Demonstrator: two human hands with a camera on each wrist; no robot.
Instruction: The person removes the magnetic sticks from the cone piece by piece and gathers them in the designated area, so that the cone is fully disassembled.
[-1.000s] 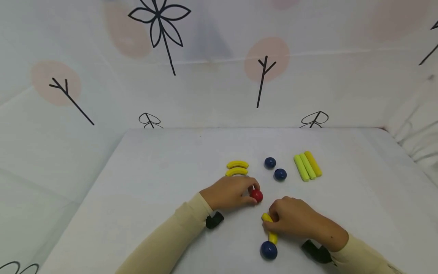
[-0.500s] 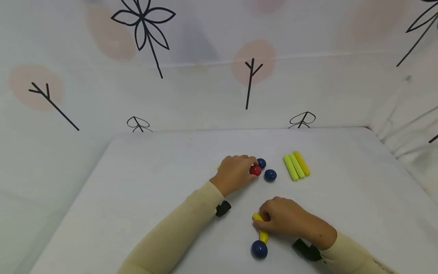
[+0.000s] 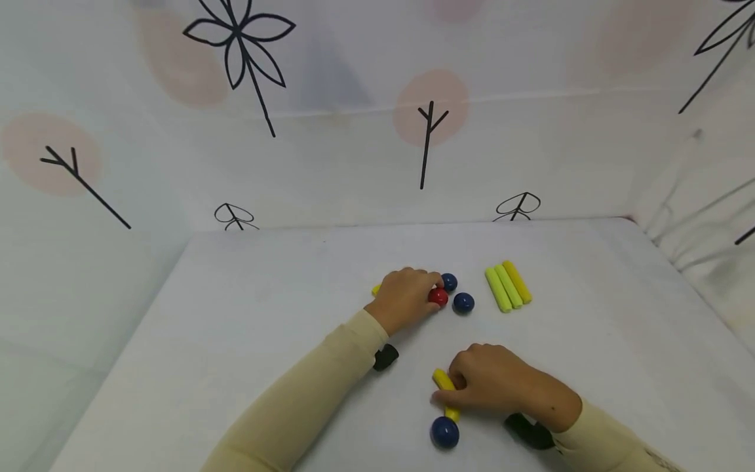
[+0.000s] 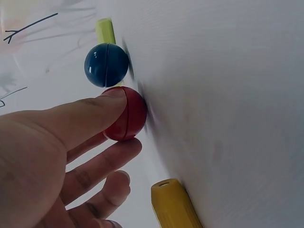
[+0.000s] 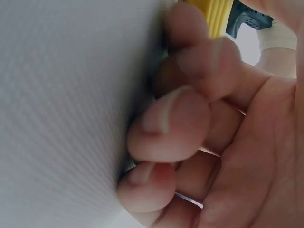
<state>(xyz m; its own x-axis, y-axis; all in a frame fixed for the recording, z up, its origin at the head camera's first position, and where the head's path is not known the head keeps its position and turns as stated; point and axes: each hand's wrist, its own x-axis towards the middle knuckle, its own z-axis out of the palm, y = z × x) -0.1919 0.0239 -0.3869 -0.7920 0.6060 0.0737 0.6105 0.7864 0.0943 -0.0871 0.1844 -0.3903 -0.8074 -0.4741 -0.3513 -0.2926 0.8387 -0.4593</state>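
Note:
My left hand [image 3: 407,295] pinches a glossy red ball [image 3: 438,297] between thumb and fingers. In the left wrist view the red ball has a seam and sits right by a blue ball [image 4: 107,65]. My right hand [image 3: 492,380] holds a yellow rod [image 3: 451,414] near the front, its thumb lying across the rod. At the rod's near end a larger-looking blue ball [image 3: 445,432] touches it. In the right wrist view the fingers [image 5: 171,123] are curled against the table, and a ribbed yellow piece [image 5: 216,16] shows behind them.
Two blue balls [image 3: 463,303] lie just right of the left hand. Farther right lie two lime-green rods [image 3: 498,290] and a straight yellow rod [image 3: 517,282], side by side. Curved yellow pieces [image 3: 375,289] are mostly hidden behind the left hand. A patterned cloth [image 3: 330,164] hangs behind the white table [image 3: 265,282].
My left hand has carried the red ball away from me, up beside the blue balls. The right hand stays by the yellow rod, its thumb now reaching farther across it. The view has shifted slightly.

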